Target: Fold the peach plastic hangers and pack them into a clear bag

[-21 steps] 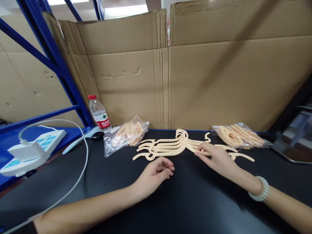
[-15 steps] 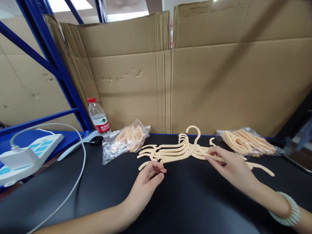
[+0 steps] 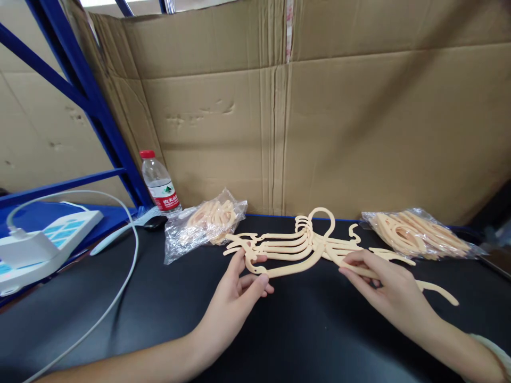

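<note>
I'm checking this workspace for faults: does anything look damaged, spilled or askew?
The cardboard behind the table has small dents or tears left of its middle crease, so it looks worn. The bottle appears to lean, though the lens may cause that. I see no spill, and no break in the hanger's visible parts.

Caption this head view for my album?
Left hand and right hand hold one beige hanger; other hangers lie behind.

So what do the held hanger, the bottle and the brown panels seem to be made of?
Held hanger: probably plastic, smooth, matte beige, no visible grain.
Bottle: likely plastic, clear and glossy; its upper wall is see-through.
Brown panels: dull cardboard, apparently, with fold creases and dents.
</note>
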`<state>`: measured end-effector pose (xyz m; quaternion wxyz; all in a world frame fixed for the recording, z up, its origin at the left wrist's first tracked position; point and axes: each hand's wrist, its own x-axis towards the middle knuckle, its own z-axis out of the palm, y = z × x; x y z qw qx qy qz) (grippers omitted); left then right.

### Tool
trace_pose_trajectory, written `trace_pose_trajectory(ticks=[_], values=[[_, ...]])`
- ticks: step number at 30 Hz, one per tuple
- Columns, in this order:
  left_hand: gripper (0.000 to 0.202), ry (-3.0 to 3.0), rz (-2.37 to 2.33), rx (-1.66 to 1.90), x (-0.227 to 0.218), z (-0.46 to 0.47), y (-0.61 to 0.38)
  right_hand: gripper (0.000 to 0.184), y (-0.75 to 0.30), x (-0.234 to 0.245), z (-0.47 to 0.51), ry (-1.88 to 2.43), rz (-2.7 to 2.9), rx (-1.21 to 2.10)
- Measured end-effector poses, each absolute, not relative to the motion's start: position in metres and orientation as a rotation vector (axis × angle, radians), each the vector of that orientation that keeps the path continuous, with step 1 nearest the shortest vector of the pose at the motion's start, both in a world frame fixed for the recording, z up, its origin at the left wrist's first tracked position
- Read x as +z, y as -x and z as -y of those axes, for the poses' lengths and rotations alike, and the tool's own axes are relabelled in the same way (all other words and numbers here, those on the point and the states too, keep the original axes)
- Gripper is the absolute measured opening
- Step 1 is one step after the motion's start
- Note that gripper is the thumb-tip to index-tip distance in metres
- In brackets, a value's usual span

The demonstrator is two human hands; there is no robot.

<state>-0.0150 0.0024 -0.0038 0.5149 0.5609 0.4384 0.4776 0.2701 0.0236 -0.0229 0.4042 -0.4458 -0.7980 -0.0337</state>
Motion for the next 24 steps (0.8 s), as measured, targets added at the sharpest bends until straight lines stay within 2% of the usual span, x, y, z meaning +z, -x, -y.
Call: trace_pose_trajectory(ticks=[6, 9, 13, 15, 19, 24], values=[[0.066, -1.563, -1.097, 1.008, -0.008, -0.007, 0.019, 0.008, -0.268, -0.024, -0.021, 1.056, 2.080, -0.130], [0.058, -1.631, -1.122, 0.990, -0.009, -0.009, 0.021, 0.010, -0.267, -0.022, -0.019, 1.015, 2.121, -0.143], [0.023, -1.703, -1.129, 0.947, -0.001, -0.011, 0.023, 0.025, -0.266, -0.020, -0.019, 0.937, 2.210, -0.183], [0.031, -1.670, -1.140, 0.962, 0.001, -0.013, 0.024, 0.029, -0.268, -0.018, -0.022, 0.916, 2.257, -0.233], [0.034, -1.459, -1.182, 1.155, -0.003, -0.020, 0.028, 0.022, -0.277, -0.010, -0.031, 1.039, 2.280, -0.549], [0.029, -1.280, -1.171, 1.270, -0.007, -0.028, 0.034, 0.032, -0.288, -0.005, -0.037, 1.282, 2.130, -1.082]])
